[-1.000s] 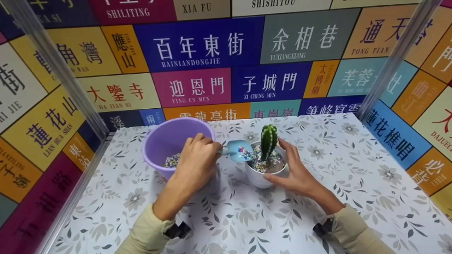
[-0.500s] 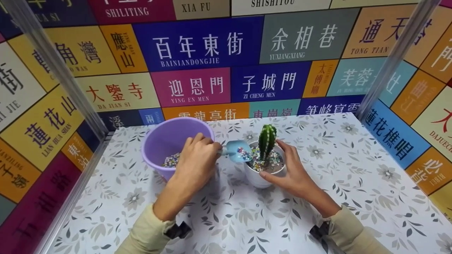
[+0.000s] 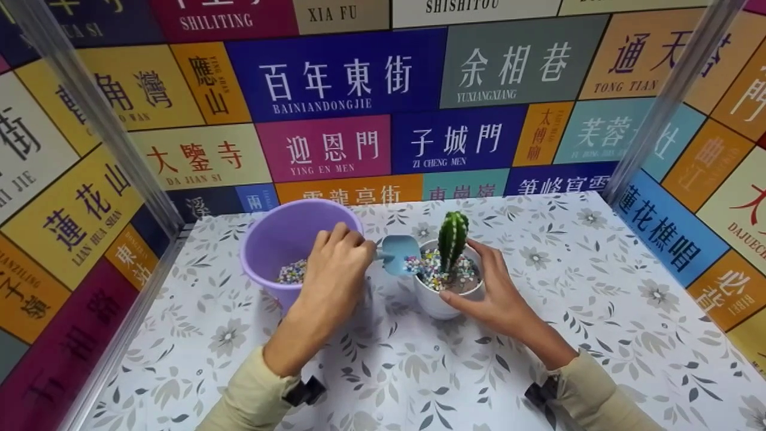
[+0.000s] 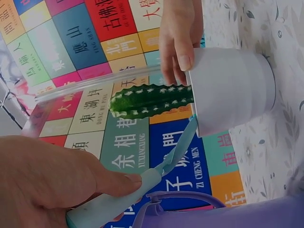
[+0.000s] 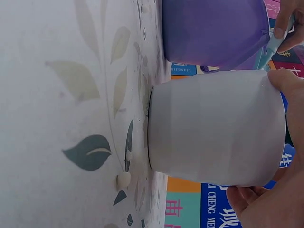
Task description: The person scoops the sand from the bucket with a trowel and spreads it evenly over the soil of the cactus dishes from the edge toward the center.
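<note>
Wall signs "BAINIANDONGJIE", "ZI CHENG MEN" | left hand (image 3: 335, 263) grips scoop (image 3: 398, 254) | right hand (image 3: 494, 293) cups pot (image 3: 440, 302)

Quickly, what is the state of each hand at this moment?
Left hand: grips the handle of the blue scoop, its blade at the white pot.
Right hand: fingers curled round the white pot, holding it.

On the back wall (image 3: 383, 90) you can read panels: "BAINIANDONGJIE", "YING EN MEN", "ZI CHENG MEN", "YUXIANGXIANG", "TONG TIAN", "DA JIAN SI", "XIA FU", "SHILITING". On the left wall (image 3: 54, 197) you read "LIAN HUA SHAN".
</note>
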Tool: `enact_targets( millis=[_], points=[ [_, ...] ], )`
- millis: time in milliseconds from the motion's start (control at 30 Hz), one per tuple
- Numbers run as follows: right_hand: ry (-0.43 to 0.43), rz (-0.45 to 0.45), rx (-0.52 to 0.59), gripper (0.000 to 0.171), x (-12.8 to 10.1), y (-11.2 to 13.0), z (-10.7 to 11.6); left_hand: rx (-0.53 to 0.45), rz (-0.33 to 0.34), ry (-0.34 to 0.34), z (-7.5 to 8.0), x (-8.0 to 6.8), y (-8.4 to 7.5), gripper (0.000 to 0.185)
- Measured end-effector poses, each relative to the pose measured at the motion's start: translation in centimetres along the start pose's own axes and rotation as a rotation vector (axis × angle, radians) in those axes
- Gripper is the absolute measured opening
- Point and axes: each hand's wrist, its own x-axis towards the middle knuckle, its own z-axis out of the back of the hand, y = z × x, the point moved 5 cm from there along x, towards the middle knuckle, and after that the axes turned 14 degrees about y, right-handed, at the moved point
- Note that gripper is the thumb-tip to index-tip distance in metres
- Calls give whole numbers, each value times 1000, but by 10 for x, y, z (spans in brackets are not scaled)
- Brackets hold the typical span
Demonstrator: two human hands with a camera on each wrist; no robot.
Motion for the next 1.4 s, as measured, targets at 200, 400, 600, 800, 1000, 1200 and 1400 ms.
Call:
enact_targets(
  millis=[200,400,600,800,1000,1200,1400],
  points=[
    [-8,-15,-10,110,0,-2,-1,-48,0,15,1,-1,1,13],
    [-26,-14,-10,113,1,-2,-2,-102,-4,57,0,-2,2,10],
    [-7,-17,-3,114,2,-3,-2,-164,5,136,-1,-3,3,7],
    [17,-22,19,113,2,-6,-3,-223,-35,200,0,-3,-4,9],
    [18,-15,19,112,2,-5,-3,-204,-81,206,1,-4,-9,8],
    [22,-8,17,110,2,-4,-3,-156,-93,169,4,-5,-10,7],
    [31,-18,16,109,2,-5,-4,-77,-106,81,8,-6,-13,12]
  ],
)
